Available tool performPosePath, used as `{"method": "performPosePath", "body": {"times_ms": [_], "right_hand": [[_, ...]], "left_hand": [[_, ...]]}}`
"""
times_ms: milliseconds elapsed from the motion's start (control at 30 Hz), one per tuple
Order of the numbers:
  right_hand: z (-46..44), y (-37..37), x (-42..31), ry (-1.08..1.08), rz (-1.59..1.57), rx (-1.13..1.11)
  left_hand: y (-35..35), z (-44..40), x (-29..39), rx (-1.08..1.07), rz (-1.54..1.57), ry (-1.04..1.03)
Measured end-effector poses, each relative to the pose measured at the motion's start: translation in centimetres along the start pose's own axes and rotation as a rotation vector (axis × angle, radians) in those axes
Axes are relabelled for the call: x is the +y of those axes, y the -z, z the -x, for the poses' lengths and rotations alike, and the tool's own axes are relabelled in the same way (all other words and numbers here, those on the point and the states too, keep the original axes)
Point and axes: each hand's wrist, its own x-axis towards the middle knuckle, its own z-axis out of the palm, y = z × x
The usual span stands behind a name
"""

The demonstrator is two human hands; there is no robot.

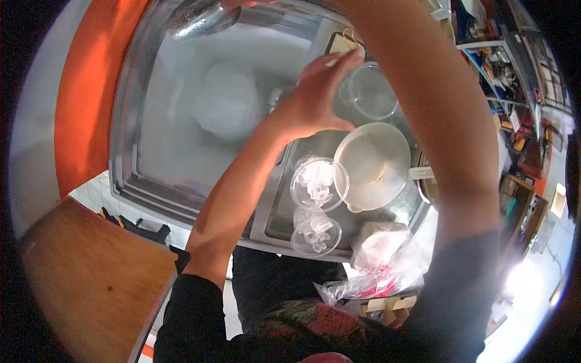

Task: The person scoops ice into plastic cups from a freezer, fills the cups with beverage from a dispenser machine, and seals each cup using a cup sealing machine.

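My left hand is open over the counter, thumb and fingers spread apart. Beside its fingers stands a clear plastic cup, with a gap between them. Just below the thumb is a pale plastic measuring jug with a spout and a handle. My right arm reaches up past the top edge; only a sliver of my right hand shows, at a shiny metal container. That container is tilted and partly cut off. Two clear cups, an upper one and a lower one, hold translucent pieces.
A wide steel basin with a whitish round shape in it lies left. A wrapped white block and a clear plastic bag sit at the near edge. A wooden board is lower left; crowded shelves are right.
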Motion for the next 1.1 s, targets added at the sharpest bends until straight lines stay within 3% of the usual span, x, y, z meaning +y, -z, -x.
{"method": "performPosePath", "body": {"times_ms": [67, 167, 233, 300, 333, 367, 433, 467, 533, 567, 633, 733, 833, 867, 933, 1033, 1100], "right_hand": [[1.6, 0.7, -1.3, 0.005, 0.036, -0.031], [3.8, 1.3, -2.6, 0.061, -0.080, 0.179], [1.3, 1.1, -2.1, -0.012, -0.083, 0.050], [2.3, 2.7, -2.8, 0.031, -0.181, -0.031], [2.1, 2.8, -3.1, 0.047, -0.228, -0.071], [1.9, 3.0, -3.3, 0.061, -0.276, -0.111], [-1.6, 0.4, -2.7, 0.052, -0.053, -0.271], [-4.6, -4.7, -0.8, 0.175, 0.035, -0.201], [-7.2, -8.7, -2.0, 0.167, 0.088, -0.302], [-7.2, -8.4, -4.5, 0.040, 0.049, -0.472], [-13.3, -18.1, -2.9, -0.158, 0.008, -0.504], [-17.7, -31.6, 1.8, -0.520, -0.206, -0.383], [-18.7, -40.7, 3.4, -0.753, -0.387, -0.243], [-18.6, -41.9, 2.6, -0.745, -0.395, -0.252], [-17.5, -43.5, 0.5, -0.965, -0.517, 0.125], [-16.9, -43.7, 0.3, -0.975, -0.410, 0.160], [-16.7, -43.9, -0.9, -1.001, -0.402, 0.161]], "left_hand": [[-1.9, -1.4, -1.0, 0.051, -0.014, -0.126], [-2.1, -2.4, -2.4, -0.051, 0.074, -0.162], [-0.4, -1.0, -2.0, -0.003, 0.151, -0.084], [1.7, 1.3, -2.0, 0.194, 0.284, -0.005], [3.2, 3.4, -0.9, 0.238, 0.237, 0.192], [4.6, 6.2, -0.8, 0.285, 0.206, 0.212], [7.0, 13.5, -1.4, 0.366, 0.074, 0.296], [8.2, 17.2, -1.2, 0.398, -0.029, 0.362], [11.5, 22.7, 0.9, 0.333, -0.279, 0.597], [12.4, 24.6, 1.5, 0.347, -0.330, 0.701], [13.0, 27.4, 1.3, 0.349, -0.399, 0.799], [13.2, 29.1, 0.3, 0.424, -0.401, 0.737], [12.5, 28.6, 0.0, 0.435, -0.620, 0.859], [12.3, 28.5, 0.0, 0.464, -0.620, 0.858], [12.5, 28.7, 0.1, 0.488, -0.619, 0.868], [12.6, 28.8, -0.6, 0.397, -0.739, 0.814], [12.6, 28.7, -0.3, 0.449, -0.721, 0.824]]}}
